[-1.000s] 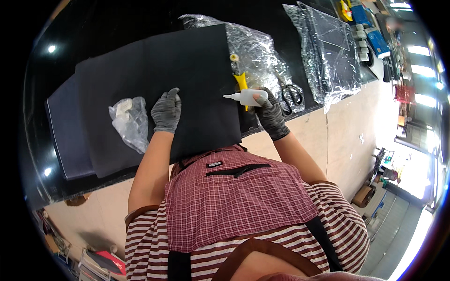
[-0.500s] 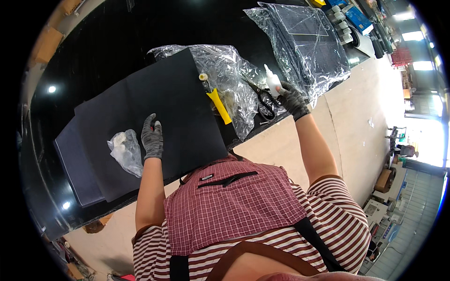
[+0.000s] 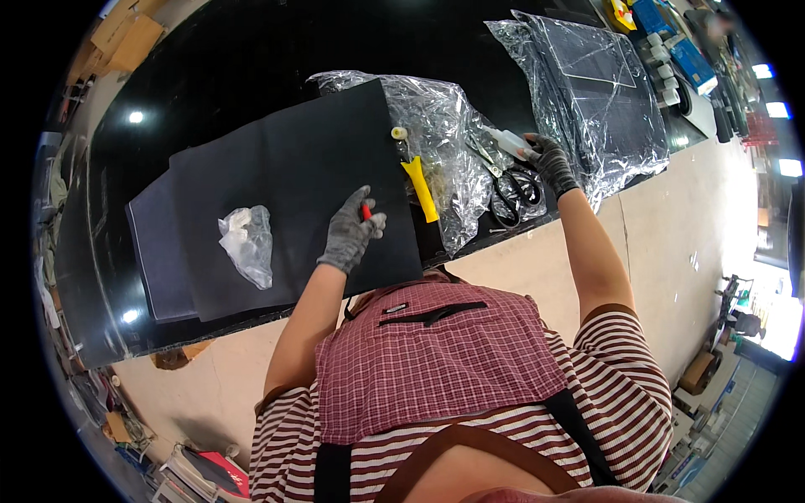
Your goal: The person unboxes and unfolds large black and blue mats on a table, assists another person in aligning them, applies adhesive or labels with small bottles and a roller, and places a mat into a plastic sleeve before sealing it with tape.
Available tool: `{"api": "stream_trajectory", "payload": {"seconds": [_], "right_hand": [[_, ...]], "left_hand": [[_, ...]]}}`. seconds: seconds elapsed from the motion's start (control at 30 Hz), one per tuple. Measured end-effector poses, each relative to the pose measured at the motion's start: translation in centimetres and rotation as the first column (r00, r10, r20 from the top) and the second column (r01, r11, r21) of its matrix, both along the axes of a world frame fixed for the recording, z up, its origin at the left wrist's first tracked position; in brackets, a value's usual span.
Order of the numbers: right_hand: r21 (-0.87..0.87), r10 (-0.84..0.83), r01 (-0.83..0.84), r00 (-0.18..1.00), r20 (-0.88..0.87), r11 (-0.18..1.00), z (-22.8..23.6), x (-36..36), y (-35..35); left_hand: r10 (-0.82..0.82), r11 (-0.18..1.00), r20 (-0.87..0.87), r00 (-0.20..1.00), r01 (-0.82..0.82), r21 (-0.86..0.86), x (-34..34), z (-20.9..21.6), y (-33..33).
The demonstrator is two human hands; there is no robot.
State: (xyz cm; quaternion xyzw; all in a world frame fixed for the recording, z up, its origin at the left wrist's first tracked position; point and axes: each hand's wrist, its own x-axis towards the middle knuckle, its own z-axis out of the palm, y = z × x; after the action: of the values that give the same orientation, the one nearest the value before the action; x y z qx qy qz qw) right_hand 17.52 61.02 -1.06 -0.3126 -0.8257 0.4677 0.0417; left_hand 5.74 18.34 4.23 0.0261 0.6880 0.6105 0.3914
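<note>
My left hand (image 3: 354, 231), in a grey glove, is closed on a small red piece (image 3: 366, 211) that looks like a cap. It hovers over or rests on a large black sheet (image 3: 293, 159); I cannot tell which. Gripped in my gloved right hand (image 3: 552, 165) is a white squeeze bottle (image 3: 508, 142), tilted with its nozzle toward the left. Just below the bottle lie black-handled scissors (image 3: 506, 210). A yellow-handled tool (image 3: 421, 191) lies by the sheet's right edge. On the sheet sits a small clear plastic bag (image 3: 256, 254) with something white inside.
Crumpled clear film (image 3: 449, 109) covers the table beyond the scissors. A film-wrapped stack of dark sheets (image 3: 608, 92) lies at the far right, near white rolls (image 3: 662, 63) and a blue box (image 3: 692, 63). The black table's front edge (image 3: 478, 247) runs close to my body.
My left hand has moved right across the black sheet, away from the plastic bag, with the red piece in it. The bottle has tipped from nearly upright toward the left. The whole view has shifted.
</note>
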Motion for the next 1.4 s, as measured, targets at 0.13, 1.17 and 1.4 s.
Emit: {"api": "stream_trajectory", "payload": {"seconds": [0.13, 1.17, 1.4], "right_hand": [[-0.193, -0.249, 0.207, 0.942, -0.224, 0.959, 3.5, -0.5, -4.1], [-0.184, 0.540, -0.509, 0.811, 0.227, 0.841, -0.7, -17.4, -52.5], [-0.143, 0.622, -0.607, 0.745, 0.243, 0.782, 0.8, -18.9, -52.0]], "left_hand": [[0.051, 0.999, -0.240, 0.969, -0.050, 0.011, -3.3, 2.1, 2.4], [0.057, 0.889, -0.421, 0.905, -0.238, -0.392, -8.2, 1.2, -24.3], [0.155, 0.948, -0.399, 0.904, -0.250, -0.196, -8.0, -1.8, -25.2]]}}
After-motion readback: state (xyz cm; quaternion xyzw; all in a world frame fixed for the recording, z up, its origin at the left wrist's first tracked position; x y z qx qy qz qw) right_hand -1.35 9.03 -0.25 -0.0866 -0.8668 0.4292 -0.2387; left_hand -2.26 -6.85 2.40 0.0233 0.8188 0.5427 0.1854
